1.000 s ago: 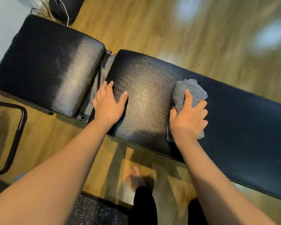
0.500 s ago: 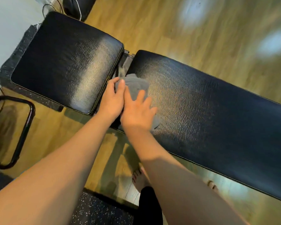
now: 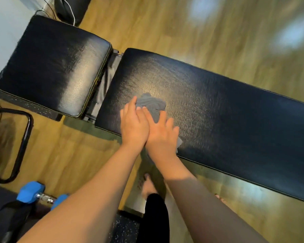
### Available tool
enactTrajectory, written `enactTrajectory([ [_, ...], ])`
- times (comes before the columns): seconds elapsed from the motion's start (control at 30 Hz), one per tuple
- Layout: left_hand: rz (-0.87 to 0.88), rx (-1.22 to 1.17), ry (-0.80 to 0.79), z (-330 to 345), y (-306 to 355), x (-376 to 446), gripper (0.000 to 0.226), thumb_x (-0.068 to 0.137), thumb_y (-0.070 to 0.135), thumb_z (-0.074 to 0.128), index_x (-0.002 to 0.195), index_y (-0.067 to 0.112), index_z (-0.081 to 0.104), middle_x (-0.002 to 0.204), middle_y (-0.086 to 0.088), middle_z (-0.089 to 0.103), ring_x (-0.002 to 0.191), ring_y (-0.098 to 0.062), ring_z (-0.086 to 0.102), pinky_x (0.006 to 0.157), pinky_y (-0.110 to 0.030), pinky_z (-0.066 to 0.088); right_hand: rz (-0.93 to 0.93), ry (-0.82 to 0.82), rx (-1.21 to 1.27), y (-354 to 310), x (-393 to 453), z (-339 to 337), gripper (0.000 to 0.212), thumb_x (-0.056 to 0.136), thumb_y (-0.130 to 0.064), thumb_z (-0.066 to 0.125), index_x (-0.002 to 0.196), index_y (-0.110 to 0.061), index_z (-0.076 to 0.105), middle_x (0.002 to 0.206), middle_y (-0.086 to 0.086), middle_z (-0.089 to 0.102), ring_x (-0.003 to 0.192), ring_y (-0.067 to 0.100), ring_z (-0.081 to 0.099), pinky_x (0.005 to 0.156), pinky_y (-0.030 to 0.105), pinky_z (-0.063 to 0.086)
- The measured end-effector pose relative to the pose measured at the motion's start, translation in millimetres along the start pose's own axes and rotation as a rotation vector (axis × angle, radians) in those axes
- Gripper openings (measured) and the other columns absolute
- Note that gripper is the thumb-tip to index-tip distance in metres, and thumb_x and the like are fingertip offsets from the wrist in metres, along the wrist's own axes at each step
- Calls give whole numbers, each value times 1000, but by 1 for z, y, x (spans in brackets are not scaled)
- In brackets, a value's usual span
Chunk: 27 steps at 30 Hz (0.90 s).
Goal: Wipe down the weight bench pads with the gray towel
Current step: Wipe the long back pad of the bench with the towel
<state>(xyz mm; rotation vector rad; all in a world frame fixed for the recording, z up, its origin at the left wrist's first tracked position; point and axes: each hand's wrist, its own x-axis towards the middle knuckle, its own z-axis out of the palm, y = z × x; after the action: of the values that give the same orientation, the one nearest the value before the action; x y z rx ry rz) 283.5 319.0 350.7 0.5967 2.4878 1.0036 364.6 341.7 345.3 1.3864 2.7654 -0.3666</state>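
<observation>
The long black back pad [image 3: 226, 111] of the weight bench runs from the middle to the right edge. The shorter black seat pad [image 3: 54, 65] lies to its left across a narrow gap. A crumpled gray towel [image 3: 152, 105] lies on the back pad near its left end and front edge. My right hand [image 3: 162, 135] presses flat on the towel with fingers spread. My left hand [image 3: 133, 123] lies beside it, touching it, with its fingertips on the towel's left edge. Most of the towel is hidden under both hands.
A blue dumbbell [image 3: 31, 192] lies on a dark mat at the lower left. A black metal tube frame [image 3: 23, 144] stands left of the bench. Cables and a dark object [image 3: 70, 9] sit past the seat pad. My bare foot [image 3: 147, 187] stands on the wooden floor below.
My right hand swept the towel from mid-pad leftward to the pad's left end, then back a little toward the front edge. My left hand joined it and moved along beside it.
</observation>
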Motion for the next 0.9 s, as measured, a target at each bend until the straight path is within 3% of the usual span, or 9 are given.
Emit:
enactTrajectory([
  [0.17,158,130,-166,69,51,-53,49,104,21,35,151,8,34,149,-12,44,132,-30,38,110,-37,29,53,62,-20,105,-27,-13,56,92,-29,62,142,-38,36,117,18,55,78,35,53,60,43,43],
  [0.23,213,193,-200,96,74,-76,49,104,24,36,151,9,34,152,-9,38,136,-26,35,108,-40,34,82,78,-17,146,-40,-21,55,92,-25,63,141,-35,39,119,20,55,80,37,54,61,45,44],
  [0.33,350,270,-301,143,111,-117,51,104,26,38,153,8,32,145,-9,42,126,-28,39,100,-42,41,166,106,-54,217,-61,-32,53,90,-21,64,139,-32,45,113,19,54,76,35,51,57,41,40],
  [0.43,441,320,-408,192,144,-157,53,105,27,37,154,7,28,144,-11,44,123,-30,39,101,-43,41,248,122,-117,286,-87,-40,54,89,-18,62,139,-33,46,107,16,52,71,31,46,54,37,33],
  [0.57,520,357,-523,256,192,-212,55,104,23,37,155,6,24,148,-11,41,126,-30,38,103,-40,37,367,76,-91,375,-122,-56,61,86,-17,63,141,-34,42,109,15,49,75,33,47,56,40,41],
  [0.77,593,392,-646,333,249,-274,58,102,20,40,155,5,20,153,-10,34,129,-31,36,109,-37,32,490,22,-27,482,-156,-78,67,84,-21,65,143,-38,40,118,15,47,86,37,50,65,46,45],
  [0.9,691,462,-602,352,265,-281,59,100,24,42,155,12,24,156,-6,34,135,-28,34,113,-40,27,488,-31,-2,522,-157,-87,71,81,-36,68,145,-40,37,123,13,47,95,37,51,72,47,46],
])
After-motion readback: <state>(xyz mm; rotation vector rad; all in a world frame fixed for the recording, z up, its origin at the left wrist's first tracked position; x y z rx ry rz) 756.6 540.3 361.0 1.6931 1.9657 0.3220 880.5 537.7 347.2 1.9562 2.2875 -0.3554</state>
